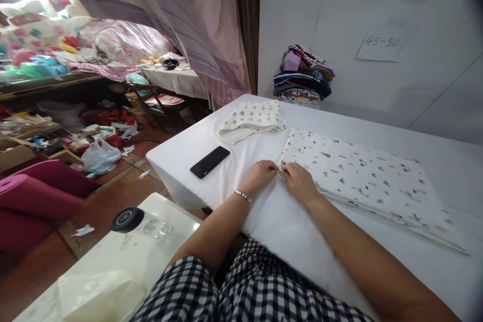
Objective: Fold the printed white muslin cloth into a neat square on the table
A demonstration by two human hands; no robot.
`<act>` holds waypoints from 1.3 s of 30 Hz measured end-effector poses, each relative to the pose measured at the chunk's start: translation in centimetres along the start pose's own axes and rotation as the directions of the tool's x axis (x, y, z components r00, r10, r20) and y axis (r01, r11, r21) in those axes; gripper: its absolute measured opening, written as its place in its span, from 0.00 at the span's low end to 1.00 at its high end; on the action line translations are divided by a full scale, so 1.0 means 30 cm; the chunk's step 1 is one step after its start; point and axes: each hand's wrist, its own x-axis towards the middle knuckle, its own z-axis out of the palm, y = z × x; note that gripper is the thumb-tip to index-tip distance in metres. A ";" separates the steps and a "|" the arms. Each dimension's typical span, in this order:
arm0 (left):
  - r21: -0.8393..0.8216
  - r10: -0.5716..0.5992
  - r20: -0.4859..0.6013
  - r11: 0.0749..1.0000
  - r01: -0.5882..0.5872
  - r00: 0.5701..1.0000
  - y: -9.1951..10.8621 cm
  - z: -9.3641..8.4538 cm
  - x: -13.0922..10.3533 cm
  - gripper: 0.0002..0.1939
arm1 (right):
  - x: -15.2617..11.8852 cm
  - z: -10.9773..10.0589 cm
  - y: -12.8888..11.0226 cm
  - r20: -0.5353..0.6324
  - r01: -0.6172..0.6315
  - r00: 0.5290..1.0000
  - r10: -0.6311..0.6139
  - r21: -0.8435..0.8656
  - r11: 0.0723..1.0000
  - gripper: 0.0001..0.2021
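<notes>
A white cloth with small grey and dark printed motifs [362, 176] lies folded in a long flat rectangle on the white-covered table [260, 216]. At its near left corner, my left hand [263, 175] and my right hand [300, 181] meet, both with fingers pinched on the cloth's edge. A bracelet circles my left wrist. Behind and to the left of my hands is a smaller folded cloth with a grey-green print [256, 115]. A black phone [210, 161] lies flat to the left of my left hand.
Folded clothes [302, 75] are stacked at the table's far side by the wall. At lower left stands a white surface [166, 256] with a round black lid [127, 219]. Pink rolls [41, 201] and a plastic bag [101, 156] lie on the floor. A curtain [211, 20] hangs behind.
</notes>
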 end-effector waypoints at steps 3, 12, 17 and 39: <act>0.037 0.032 -0.026 0.999 -0.031 0.999 -0.002 0.009 0.002 0.12 | 0.004 0.005 -0.001 0.032 0.028 0.999 -0.027 -0.032 0.999 0.08; -0.052 0.097 0.062 0.994 -0.094 0.993 -0.014 -0.007 -0.011 0.18 | -0.007 0.001 0.019 -0.014 -0.113 0.993 0.117 0.174 0.978 0.05; -0.069 0.125 0.051 0.990 -0.122 0.991 -0.019 0.001 -0.008 0.14 | -0.005 -0.005 0.014 -0.019 -0.082 0.996 0.086 0.131 0.988 0.06; -0.260 -0.055 0.004 0.964 0.054 0.998 0.004 0.012 -0.007 0.08 | 0.004 -0.030 -0.017 0.078 -0.011 0.997 0.012 -0.016 1.000 0.05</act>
